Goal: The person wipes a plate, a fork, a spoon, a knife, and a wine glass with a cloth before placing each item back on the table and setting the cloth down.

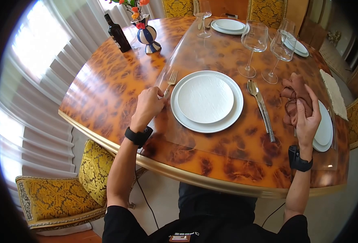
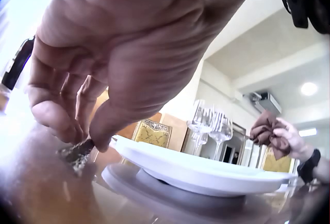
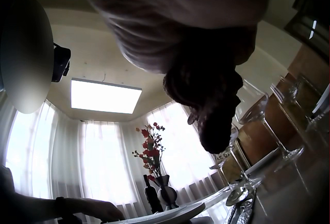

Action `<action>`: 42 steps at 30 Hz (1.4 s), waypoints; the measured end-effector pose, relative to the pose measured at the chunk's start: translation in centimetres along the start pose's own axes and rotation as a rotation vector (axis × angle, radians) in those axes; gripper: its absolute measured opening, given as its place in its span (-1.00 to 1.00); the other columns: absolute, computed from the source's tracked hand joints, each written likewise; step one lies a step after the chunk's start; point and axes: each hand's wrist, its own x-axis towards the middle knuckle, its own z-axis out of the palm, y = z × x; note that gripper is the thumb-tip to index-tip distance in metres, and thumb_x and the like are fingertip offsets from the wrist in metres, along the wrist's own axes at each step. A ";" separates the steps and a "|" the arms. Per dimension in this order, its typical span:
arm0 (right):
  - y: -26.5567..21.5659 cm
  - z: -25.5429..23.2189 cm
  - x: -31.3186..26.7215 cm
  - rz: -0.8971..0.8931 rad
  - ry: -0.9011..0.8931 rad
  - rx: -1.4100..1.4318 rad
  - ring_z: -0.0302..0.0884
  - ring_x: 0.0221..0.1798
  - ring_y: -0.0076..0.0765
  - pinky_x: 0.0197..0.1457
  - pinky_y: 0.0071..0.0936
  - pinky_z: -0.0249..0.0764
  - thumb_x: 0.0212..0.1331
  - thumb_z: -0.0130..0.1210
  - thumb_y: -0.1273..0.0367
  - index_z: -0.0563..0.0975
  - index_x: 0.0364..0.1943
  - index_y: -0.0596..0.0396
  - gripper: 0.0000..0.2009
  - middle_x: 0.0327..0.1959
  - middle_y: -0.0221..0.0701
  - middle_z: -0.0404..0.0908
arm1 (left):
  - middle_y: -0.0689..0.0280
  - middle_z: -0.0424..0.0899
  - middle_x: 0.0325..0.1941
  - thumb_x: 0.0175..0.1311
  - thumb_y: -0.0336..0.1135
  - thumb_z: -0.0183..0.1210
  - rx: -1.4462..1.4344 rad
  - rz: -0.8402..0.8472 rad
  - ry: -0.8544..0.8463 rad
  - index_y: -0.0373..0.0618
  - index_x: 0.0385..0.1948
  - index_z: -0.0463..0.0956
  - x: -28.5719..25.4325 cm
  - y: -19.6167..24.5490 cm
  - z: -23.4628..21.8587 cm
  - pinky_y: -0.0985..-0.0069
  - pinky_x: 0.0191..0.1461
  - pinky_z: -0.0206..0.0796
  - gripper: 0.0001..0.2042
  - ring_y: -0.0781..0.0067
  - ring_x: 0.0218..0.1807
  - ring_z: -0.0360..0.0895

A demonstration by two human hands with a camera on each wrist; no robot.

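Head view: left hand is the near one to the fork, fingers pinching its handle. Tines poke out beyond the fingers, long axis running away from the body with a slight lean right, alongside the white plates just right of the fingers. Right hand is well apart, across the plates, gripping a brown cloth.

Left wrist view: fingers pinched low, close over the counter; fork's pretty blurry there.

Right wrist view: super dark, but the cloth sticks out past the fingers.
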 end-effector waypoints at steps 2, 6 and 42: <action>0.2 -0.1 0.0 -0.003 -0.002 0.002 0.32 -0.49 -0.82 -0.47 -0.76 0.26 0.40 0.04 0.57 0.45 0.29 0.11 -0.61 -0.13 -0.41 0.66 | 0.08 0.71 -0.45 0.00 -0.34 0.35 0.044 0.021 0.028 -0.23 -0.38 0.71 0.1 0.2 0.1 0.28 -0.21 0.49 -0.81 0.07 -0.34 0.69; 0.0 -0.3 -0.1 0.006 -0.016 0.009 0.34 -0.48 -0.82 -0.46 -0.75 0.27 0.40 0.03 0.57 0.45 0.29 0.12 -0.61 -0.13 -0.41 0.66 | -0.02 0.70 -0.38 0.01 -0.38 0.32 0.057 0.042 0.004 -0.25 -0.42 0.67 0.6 0.3 0.3 0.18 -0.11 0.49 -0.85 -0.06 -0.26 0.67; -0.4 -0.2 0.0 0.005 -0.006 0.024 0.51 -0.26 -0.78 -0.41 -0.76 0.37 0.38 0.05 0.59 0.45 0.29 0.13 -0.60 -0.05 -0.39 0.67 | 0.03 0.73 -0.39 0.09 -0.27 0.33 -0.024 0.007 0.055 -0.24 -0.20 0.69 0.9 0.3 -0.2 0.30 -0.17 0.53 -0.71 0.08 -0.31 0.72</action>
